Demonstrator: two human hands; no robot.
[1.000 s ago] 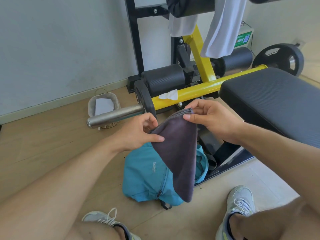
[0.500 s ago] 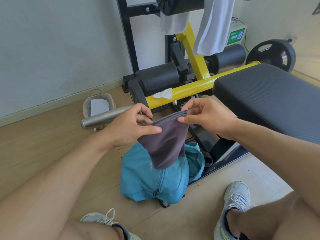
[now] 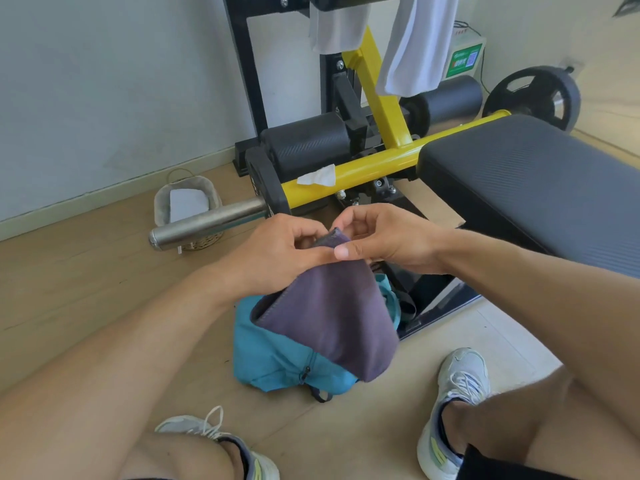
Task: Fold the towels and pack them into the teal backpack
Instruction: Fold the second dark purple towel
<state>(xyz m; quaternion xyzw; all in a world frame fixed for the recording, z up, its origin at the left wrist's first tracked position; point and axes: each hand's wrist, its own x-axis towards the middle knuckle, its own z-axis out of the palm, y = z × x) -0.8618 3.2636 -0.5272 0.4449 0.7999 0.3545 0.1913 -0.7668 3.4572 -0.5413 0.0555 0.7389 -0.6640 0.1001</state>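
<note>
- The purple-grey towel (image 3: pixel 332 323), soft and matte with a stitched edge, is hanging in a folded, tapering drape.
- The left hand (image 3: pixel 277 254) and the right hand (image 3: pixel 384 240) are both pinching its top corner, grips meeting there, fingers curled.
- The teal backpack (image 3: pixel 277 362), smooth fabric with a zip, is lying on the wooden floor (image 3: pixel 86 271) right below; the towel is hiding much of it.
- Two white towels (image 3: pixel 412 43) are draping from the far rack, tops cut off.

Basket (image 3: pixel 162 206) beside steel bar (image 3: pixel 207 223), near bench (image 3: pixel 536 188).
</note>
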